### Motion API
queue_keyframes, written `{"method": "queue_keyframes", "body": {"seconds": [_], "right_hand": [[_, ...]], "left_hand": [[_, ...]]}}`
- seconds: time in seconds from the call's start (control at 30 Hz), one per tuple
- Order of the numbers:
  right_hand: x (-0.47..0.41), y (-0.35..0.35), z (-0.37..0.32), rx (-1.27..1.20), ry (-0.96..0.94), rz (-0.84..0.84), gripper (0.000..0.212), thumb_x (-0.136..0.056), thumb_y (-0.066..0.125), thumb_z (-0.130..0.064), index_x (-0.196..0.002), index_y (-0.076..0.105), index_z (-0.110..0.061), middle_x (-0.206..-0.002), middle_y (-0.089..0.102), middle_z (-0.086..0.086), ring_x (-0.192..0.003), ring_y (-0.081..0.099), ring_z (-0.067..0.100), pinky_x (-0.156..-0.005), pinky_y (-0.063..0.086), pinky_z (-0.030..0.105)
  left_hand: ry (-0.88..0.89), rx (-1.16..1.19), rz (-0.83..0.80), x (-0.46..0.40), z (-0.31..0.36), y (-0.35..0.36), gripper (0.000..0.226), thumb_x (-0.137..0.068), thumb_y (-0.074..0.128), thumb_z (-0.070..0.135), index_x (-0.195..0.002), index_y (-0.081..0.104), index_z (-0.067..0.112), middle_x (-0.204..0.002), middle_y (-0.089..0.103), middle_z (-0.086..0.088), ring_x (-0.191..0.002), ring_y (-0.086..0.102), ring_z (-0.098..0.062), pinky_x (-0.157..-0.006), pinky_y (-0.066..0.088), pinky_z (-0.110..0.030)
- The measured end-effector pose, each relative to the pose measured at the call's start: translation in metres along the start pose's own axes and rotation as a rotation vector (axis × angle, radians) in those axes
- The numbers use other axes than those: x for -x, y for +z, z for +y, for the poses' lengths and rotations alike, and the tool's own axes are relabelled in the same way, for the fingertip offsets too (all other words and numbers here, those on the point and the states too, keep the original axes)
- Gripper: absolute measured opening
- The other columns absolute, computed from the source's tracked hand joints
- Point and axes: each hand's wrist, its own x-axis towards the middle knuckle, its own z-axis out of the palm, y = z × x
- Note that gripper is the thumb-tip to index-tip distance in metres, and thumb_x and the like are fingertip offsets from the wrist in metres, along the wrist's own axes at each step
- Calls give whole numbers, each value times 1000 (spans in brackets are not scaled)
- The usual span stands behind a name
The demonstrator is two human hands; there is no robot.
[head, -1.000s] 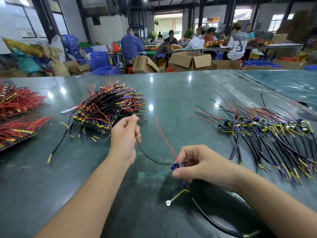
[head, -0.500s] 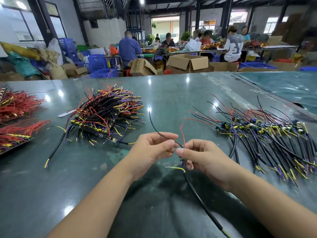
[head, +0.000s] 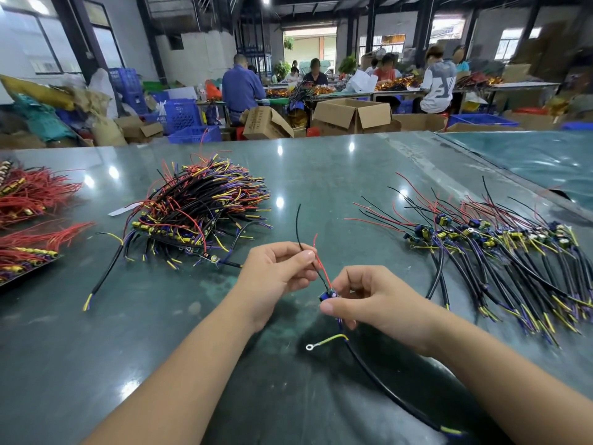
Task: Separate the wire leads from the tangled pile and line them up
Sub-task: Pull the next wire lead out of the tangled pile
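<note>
A tangled pile of black, red, yellow and purple wire leads (head: 199,210) lies on the green table (head: 321,175) at centre left. A spread row of separated leads (head: 500,248) lies at the right. Between them, above the table, I hold one wire lead (head: 327,295) with a small blue component. My right hand (head: 372,300) pinches the component. My left hand (head: 279,271) pinches its thin black and red wires, which stick upward. Its thick black cable (head: 394,399) trails toward me, and a yellow ring-terminal wire (head: 324,342) hangs below my right hand.
Two bundles of red wires (head: 29,194) lie at the table's left edge. A single black cable (head: 106,274) lies left of the pile. Cardboard boxes (head: 349,115), blue crates and several seated people at other benches are beyond the far edge.
A second ago my left hand was at the pile; it has come right and taken the thin wires of the lead. The lead has been raised between both hands.
</note>
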Motion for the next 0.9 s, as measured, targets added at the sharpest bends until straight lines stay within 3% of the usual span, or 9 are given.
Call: {"method": "queue_keyframes", "body": {"seconds": [0.23, 0.33, 0.5, 0.6, 0.67, 0.73, 0.83, 0.9], "right_hand": [[0, -3, -1, -14, -4, -70, 16, -80, 74, -8, -72, 64, -18, -61, 60, -3, -53, 52, 9, -57, 43, 17], [-3, -3, 0, -40, -45, 41, 11, -79, 74, -9, -77, 63, -9, -60, 59, 0, -51, 51, 11, -55, 43, 18], [-8, -11, 1, -284, -124, 322, 9, -79, 70, -6, -79, 61, -4, -61, 55, 3, -48, 48, 11, -51, 43, 18], [-9, -14, 3, -332, -130, 328, 15, -78, 70, -5, -88, 61, 1, -63, 58, 3, -49, 49, 11, -51, 44, 18], [-9, -12, 5, -236, -142, 296, 20, -77, 72, -4, -93, 61, 0, -65, 63, 5, -52, 55, 12, -51, 46, 19], [-9, -8, 7, -100, -161, 279, 23, -79, 72, -2, -96, 58, -8, -68, 65, 6, -55, 59, 17, -54, 49, 25], [-9, -7, 9, 117, -210, 306, 24, -80, 73, -9, -92, 55, -19, -78, 64, 3, -59, 58, 32, -62, 50, 47], [-8, -7, 10, 146, -217, 288, 26, -80, 74, -16, -90, 53, -27, -75, 60, -6, -57, 52, 26, -55, 45, 41]], "left_hand": [[15, 142, 304, -6, 2, -3, 14, -88, 63, 3, -76, 67, 8, -62, 69, 0, -49, 58, -4, -53, 51, -14], [45, 240, 375, -5, 2, -2, 15, -91, 59, 3, -78, 64, 7, -61, 67, 1, -50, 59, -3, -54, 51, -13], [-80, 309, 157, -1, 6, 1, 25, -100, 36, 4, -95, 60, 4, -65, 69, -7, -55, 64, -11, -55, 53, -18], [-167, 178, -154, 7, 3, 9, 17, -94, 52, 16, -103, 64, 7, -83, 72, -7, -68, 67, -15, -66, 55, -22], [-144, 154, -328, 12, -3, 14, 26, -85, 63, 24, -107, 65, 10, -93, 71, -7, -77, 67, -18, -75, 54, -26], [-102, 129, -367, 13, -6, 14, 27, -84, 68, 24, -108, 65, 13, -92, 71, -6, -81, 67, -19, -78, 54, -27], [-85, 96, -298, 12, -5, 11, 25, -78, 72, 26, -101, 72, 17, -89, 72, -4, -81, 68, -13, -74, 54, -22], [-62, 67, -272, 11, -7, 10, 16, -81, 72, 24, -96, 75, 20, -85, 72, -2, -78, 67, -10, -73, 54, -23]]}}
